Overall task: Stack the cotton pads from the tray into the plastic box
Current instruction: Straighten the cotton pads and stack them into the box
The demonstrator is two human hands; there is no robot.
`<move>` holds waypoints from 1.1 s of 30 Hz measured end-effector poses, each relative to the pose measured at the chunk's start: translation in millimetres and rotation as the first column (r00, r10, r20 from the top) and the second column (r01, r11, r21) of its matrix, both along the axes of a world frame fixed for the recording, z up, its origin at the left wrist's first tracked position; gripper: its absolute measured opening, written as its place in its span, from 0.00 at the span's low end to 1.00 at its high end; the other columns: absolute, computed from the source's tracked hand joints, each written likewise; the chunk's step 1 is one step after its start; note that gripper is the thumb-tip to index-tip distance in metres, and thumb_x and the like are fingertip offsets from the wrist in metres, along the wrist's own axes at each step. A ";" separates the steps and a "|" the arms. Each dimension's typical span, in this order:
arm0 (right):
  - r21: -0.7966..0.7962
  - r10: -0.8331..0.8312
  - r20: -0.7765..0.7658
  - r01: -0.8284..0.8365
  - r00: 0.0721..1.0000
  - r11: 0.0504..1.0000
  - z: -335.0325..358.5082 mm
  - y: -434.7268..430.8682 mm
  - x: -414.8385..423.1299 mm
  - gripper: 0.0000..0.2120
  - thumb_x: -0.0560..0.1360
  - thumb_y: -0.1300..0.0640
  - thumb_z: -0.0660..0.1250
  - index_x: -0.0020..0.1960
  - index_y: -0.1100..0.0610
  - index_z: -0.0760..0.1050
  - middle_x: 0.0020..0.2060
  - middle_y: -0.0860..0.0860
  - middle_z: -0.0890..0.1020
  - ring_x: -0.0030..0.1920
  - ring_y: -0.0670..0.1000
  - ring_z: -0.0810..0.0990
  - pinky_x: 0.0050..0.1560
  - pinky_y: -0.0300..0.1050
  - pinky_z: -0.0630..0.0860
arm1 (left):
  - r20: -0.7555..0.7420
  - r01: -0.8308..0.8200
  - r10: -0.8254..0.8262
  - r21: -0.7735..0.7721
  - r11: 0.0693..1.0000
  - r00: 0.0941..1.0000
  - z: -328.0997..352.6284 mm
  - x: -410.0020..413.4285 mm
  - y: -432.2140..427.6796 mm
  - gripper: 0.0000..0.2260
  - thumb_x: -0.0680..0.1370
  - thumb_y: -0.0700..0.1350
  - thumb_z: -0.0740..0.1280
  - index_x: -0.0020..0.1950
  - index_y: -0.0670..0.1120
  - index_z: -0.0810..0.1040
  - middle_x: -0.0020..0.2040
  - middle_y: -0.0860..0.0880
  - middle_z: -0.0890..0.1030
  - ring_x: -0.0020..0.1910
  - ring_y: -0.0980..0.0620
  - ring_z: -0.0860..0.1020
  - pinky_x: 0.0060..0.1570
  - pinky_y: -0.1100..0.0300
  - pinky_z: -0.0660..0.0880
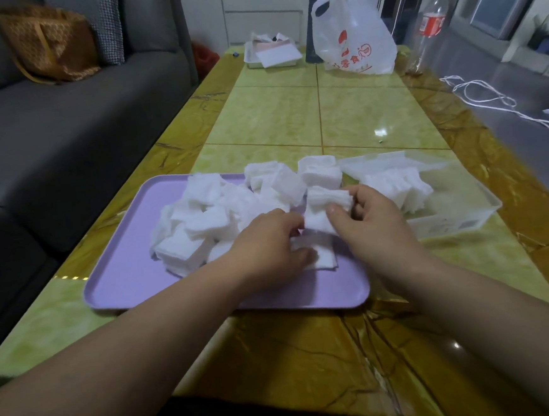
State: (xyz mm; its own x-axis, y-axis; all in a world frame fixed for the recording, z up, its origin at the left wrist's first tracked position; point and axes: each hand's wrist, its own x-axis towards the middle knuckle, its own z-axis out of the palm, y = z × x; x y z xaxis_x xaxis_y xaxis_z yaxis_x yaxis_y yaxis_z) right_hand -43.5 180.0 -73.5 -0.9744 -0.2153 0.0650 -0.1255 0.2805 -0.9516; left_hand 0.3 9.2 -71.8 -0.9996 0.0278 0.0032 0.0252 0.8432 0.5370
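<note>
Both hands meet over the near right part of a lilac rectangular plastic tray (124, 278) with rounded corners. The right hand (376, 226) grips a small stack of white square cotton pads (327, 210), thumb on the near face and curled fingers behind, holding it on edge just above the tray. The left hand (269, 244) closes its curled fingers against the left side of the same stack, and its thumb lies on a few flat pads (320, 258) on the tray floor. Both forearms reach in from the table's near edge, wrists slightly bent, knuckles up.

A loose heap of soft, fibrous white pads (202, 220) fills the tray's far half, some in tilted blocks. Just beside the tray's right edge stands a clear rectangular plastic box (493, 203), thin-walled and translucent, with a row of pads (396, 185) already packed inside.

The glossy yellow-green marble-patterned table (292, 114) has a brown veined border. At its far end rest a white plastic bag with red print (355, 37), a clear plastic bottle with a red label (432, 21) and a shallow metal tray of papers (271, 55). A grey fabric sofa (61, 109) runs along the left edge.
</note>
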 end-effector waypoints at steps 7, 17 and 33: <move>0.020 -0.029 0.010 0.029 1.000 0.999 0.5 0.1 1.1 0.04 0.80 0.55 0.69 0.54 0.49 0.77 0.46 0.53 0.85 0.49 0.55 0.84 0.55 0.63 0.80 | 0.117 0.020 -0.031 0.096 0.995 0.993 11.5 7.7 -6.6 0.04 0.74 0.48 0.73 0.44 0.51 0.79 0.39 0.55 0.80 0.39 0.57 0.78 0.37 0.64 0.72; -0.101 0.170 0.130 -0.158 0.977 0.982 5.6 -2.1 3.0 0.11 0.75 0.69 0.73 0.51 0.55 0.86 0.45 0.54 0.89 0.49 0.53 0.87 0.57 0.56 0.82 | 0.040 -0.017 -0.008 0.591 0.806 0.999 21.2 16.5 -31.8 0.06 0.73 0.35 0.76 0.46 0.45 0.84 0.44 0.38 0.85 0.38 0.51 0.80 0.43 0.51 0.77; -0.171 0.301 0.213 -0.268 0.929 0.948 11.6 -0.7 4.8 0.07 0.78 0.64 0.70 0.54 0.58 0.85 0.48 0.58 0.88 0.49 0.54 0.85 0.55 0.50 0.82 | 0.015 -0.109 0.124 0.591 0.799 0.992 10.6 11.7 -22.4 0.06 0.73 0.41 0.79 0.45 0.45 0.83 0.32 0.53 0.80 0.29 0.58 0.74 0.31 0.64 0.72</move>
